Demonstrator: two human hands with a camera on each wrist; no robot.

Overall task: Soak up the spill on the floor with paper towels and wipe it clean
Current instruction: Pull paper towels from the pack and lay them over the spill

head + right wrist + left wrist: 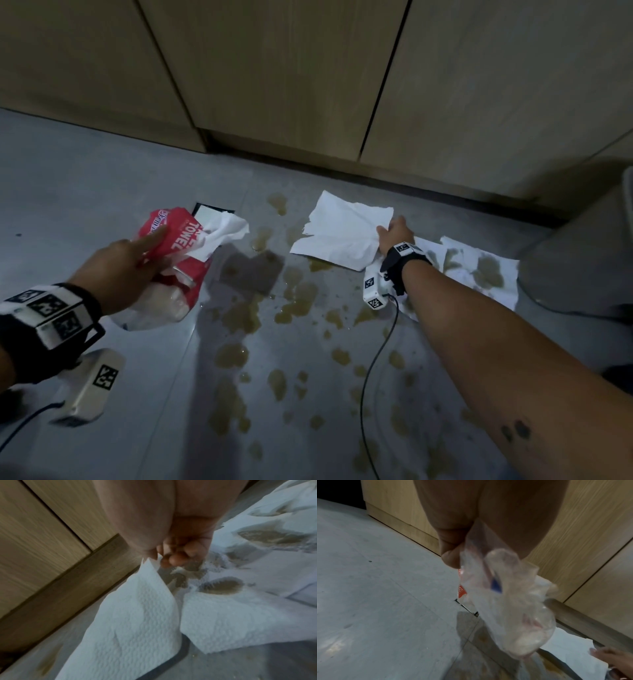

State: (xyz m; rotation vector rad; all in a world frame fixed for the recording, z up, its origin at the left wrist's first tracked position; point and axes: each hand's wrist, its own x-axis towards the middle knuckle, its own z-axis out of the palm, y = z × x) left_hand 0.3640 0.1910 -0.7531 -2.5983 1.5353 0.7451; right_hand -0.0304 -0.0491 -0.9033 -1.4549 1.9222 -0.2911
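A clean white paper towel (342,233) hangs from the right hand (395,234), whose fingers (173,559) pinch one corner. The sheet slopes away from the fingers toward the floor (102,192), its far edge close to or on the tiles near the cupboard base (308,144). It looks thin, soft and very light, so a corner pinch is enough to carry it. Once wet it will likely go limp and tear easily, so it is better pressed flat than dragged.

Just behind the right fingers lies a second towel (479,270), spread flat and blotched with brown stains. The spill (298,301) itself is a scatter of yellowish-brown puddles and drops on the grey floor, spreading from just under the held sheet back toward the person.

The left hand (126,270) grips a red and clear plastic towel pack (174,260), fingers curled round it, forefinger stretched along the top. A fresh sheet (222,236) sticks out of the pack beyond those fingertips. Most of the spill looks uncovered, so more sheets will probably be needed.
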